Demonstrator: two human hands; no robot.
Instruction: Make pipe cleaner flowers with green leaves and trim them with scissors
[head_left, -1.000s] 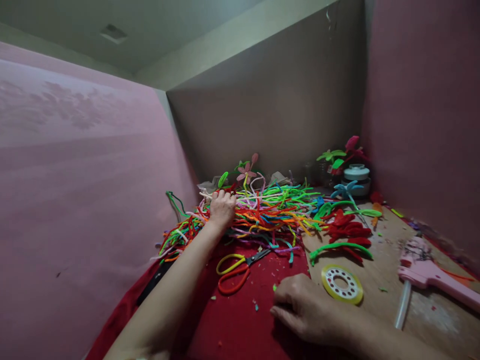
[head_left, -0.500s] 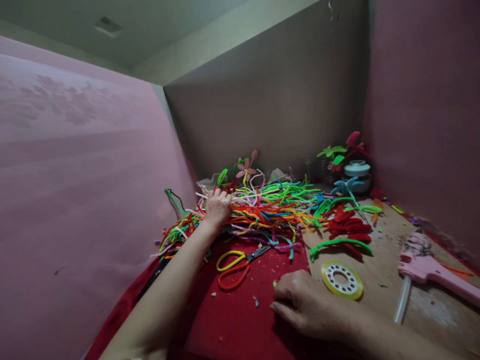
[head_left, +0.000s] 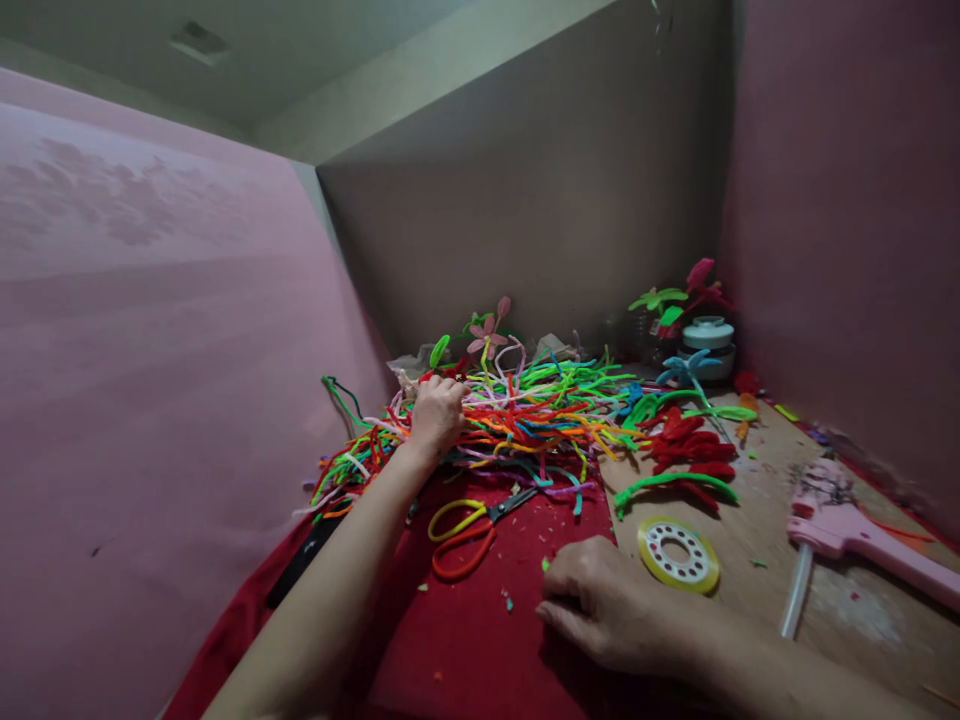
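My left hand (head_left: 438,415) reaches into a wide heap of coloured pipe cleaners (head_left: 555,405), its fingers closed at the heap's left part; what they pinch is hidden. On the red cloth (head_left: 457,640), my right hand (head_left: 589,600) rests with curled fingers, and whatever is inside them cannot be seen. Scissors (head_left: 480,530) with yellow and red handles lie on the cloth between my two arms, blades pointing at the heap. Just right of my right hand is a roll of yellow tape (head_left: 678,555).
A pink glue gun (head_left: 847,525) lies on the brown board (head_left: 757,590) at the right. Red fuzzy pieces (head_left: 686,445) and a green stem (head_left: 675,480) lie behind the tape. A lidded jar (head_left: 707,345) and pipe-cleaner flowers (head_left: 487,338) stand at the back. A dark object (head_left: 304,560) is beside my left forearm.
The whole view has shifted slightly, with the objects a little further left. My left hand stays at the heap and my right hand stays on the cloth.
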